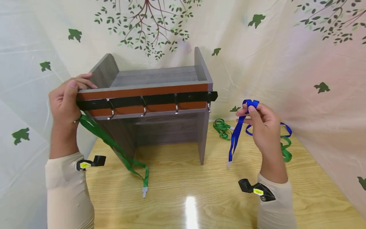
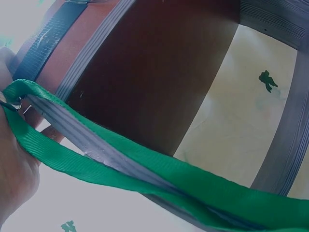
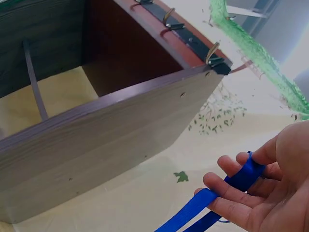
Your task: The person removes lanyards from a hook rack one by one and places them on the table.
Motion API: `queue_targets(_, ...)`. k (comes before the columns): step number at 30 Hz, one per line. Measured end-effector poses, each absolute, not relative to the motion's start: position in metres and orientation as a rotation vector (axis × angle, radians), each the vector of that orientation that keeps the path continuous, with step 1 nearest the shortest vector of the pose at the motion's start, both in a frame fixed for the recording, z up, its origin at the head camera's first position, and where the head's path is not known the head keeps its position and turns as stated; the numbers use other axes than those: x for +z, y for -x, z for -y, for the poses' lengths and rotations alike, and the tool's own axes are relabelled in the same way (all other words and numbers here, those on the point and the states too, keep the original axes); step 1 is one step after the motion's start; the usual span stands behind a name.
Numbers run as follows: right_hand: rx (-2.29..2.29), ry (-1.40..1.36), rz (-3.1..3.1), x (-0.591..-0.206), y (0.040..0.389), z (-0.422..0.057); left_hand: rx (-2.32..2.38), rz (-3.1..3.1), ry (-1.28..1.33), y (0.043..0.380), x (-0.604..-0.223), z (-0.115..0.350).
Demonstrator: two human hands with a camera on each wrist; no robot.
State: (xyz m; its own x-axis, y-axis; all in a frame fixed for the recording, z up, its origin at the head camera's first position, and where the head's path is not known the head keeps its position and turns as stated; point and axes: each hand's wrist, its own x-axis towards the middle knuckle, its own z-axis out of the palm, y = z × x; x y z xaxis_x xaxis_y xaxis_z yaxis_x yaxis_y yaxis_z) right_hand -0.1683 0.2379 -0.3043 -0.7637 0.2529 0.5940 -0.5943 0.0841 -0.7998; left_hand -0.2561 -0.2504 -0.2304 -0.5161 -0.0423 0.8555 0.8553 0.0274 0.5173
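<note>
My left hand [image 1: 64,103] grips the left end of a grey wooden shelf [image 1: 160,75], thumb at the front edge and fingers over the side panel. A black rail [image 1: 125,102] with several metal hooks runs along its reddish-brown front. A green lanyard [image 1: 114,144] loops over a hook at the rail's left end, right at my left hand, and its clip end hangs low over the table. To the right of the shelf, my right hand [image 1: 264,124] pinches a blue lanyard [image 1: 235,138] between thumb and fingers. Its two straps dangle down to a pale clip [image 1: 229,163].
A bundled green lanyard [image 1: 221,128] lies on the wooden table [image 1: 171,184] right of the shelf. Another blue lanyard [image 1: 287,128] and a green one [image 1: 286,152] lie partly behind my right hand. A leaf-printed cloth [image 1: 323,105] hangs behind and beside the table.
</note>
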Motion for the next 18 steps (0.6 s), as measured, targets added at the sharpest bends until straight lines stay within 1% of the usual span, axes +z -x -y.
queue_targets(9,1.528,-0.242,1.846,-0.314,0.185,-0.251,-1.570,1.585,0.831,0.253,-0.227,0.249)
queue_targets(14,1.474,-0.187,1.947,-0.321,0.183,-0.258,-1.568,1.595,0.830,0.253,-0.228,0.249)
queue_targets(18,1.443,-0.153,2.171,-0.326,0.181,-0.267,-1.570,1.598,0.829,0.254,-0.230,0.250)
